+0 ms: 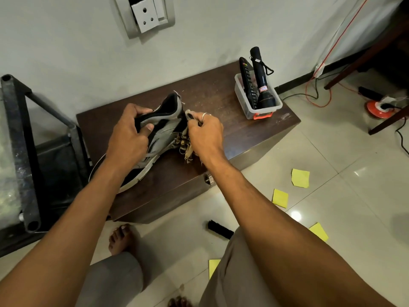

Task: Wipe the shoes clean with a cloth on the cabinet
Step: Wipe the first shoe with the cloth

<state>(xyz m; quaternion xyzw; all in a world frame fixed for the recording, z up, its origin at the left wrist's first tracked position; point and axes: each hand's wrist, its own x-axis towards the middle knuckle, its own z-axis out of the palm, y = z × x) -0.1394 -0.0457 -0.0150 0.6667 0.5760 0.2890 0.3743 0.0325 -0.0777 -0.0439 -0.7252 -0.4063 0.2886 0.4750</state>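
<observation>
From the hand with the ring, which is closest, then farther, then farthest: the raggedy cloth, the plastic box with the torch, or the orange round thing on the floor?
1. Cloth: held in the right hand, beside the shoe.
2. Plastic box: on the cabinet, toward its right end.
3. Orange round thing: on the floor, far right.

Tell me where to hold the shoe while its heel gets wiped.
Grip the shoe at its collar opening, coming from the left, as the left hand does: the rim gives fingers an edge, and the heel points up, free for the cloth in the right hand.
</observation>
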